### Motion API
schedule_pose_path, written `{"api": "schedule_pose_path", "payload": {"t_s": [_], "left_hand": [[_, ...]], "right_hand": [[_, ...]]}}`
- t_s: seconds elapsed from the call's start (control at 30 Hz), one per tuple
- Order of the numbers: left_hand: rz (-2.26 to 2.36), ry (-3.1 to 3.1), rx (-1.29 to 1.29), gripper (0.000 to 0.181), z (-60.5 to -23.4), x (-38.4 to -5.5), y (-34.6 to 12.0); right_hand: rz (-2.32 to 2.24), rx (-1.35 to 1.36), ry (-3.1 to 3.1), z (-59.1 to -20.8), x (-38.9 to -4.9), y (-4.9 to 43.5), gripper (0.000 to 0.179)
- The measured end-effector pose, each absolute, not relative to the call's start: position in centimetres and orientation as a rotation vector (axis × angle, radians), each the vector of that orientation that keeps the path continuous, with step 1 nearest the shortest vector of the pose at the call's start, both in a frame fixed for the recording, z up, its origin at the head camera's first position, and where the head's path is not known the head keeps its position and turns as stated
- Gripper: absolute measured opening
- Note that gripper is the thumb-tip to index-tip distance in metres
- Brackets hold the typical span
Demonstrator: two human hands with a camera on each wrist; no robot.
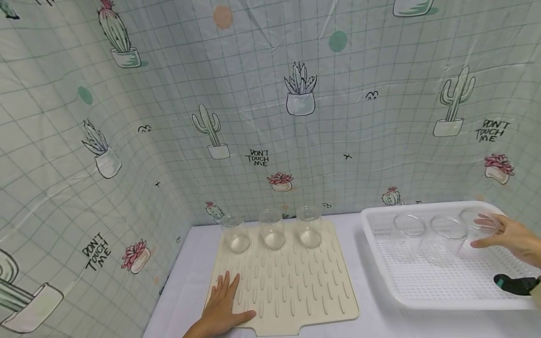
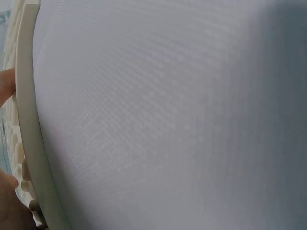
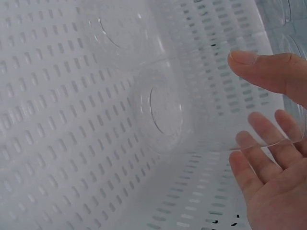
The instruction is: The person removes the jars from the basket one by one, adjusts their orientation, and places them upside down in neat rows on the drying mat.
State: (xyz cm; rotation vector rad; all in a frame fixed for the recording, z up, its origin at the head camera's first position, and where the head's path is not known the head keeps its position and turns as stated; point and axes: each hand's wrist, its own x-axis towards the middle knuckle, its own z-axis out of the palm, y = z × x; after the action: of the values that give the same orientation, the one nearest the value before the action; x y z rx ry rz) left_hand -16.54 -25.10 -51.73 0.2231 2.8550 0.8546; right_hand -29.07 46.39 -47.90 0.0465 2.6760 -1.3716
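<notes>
My left hand (image 1: 220,307) rests with spread fingers on the near left part of a cream drying mat (image 1: 291,286). In the left wrist view, the mat's edge (image 2: 29,115) shows beside parts of that hand. At the far end of the mat stand three clear cups, the left cup (image 1: 238,237), the middle cup (image 1: 272,230) and the right cup (image 1: 310,227). My right hand (image 1: 513,237) is around the rightmost clear cup (image 3: 160,112) in the white basket, thumb on one side, fairly straight fingers on the other. Whether they touch it, I cannot tell.
The white perforated basket (image 1: 393,288) stands at the right of the table. Two more clear cups, a left one (image 1: 409,227) and a middle one (image 1: 444,230), stand inside it. A patterned cloth (image 1: 262,94) hangs behind the white tabletop (image 1: 177,281).
</notes>
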Motion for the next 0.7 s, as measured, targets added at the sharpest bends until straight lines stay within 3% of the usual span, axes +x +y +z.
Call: {"api": "schedule_pose_path", "payload": {"t_s": [0.7], "left_hand": [[0.835,2.866,0.251,0.112,-51.94,-16.75,-25.29]], "right_hand": [[-1.379,0.083,2.681,-47.95,-28.45,45.62,0.106]]}}
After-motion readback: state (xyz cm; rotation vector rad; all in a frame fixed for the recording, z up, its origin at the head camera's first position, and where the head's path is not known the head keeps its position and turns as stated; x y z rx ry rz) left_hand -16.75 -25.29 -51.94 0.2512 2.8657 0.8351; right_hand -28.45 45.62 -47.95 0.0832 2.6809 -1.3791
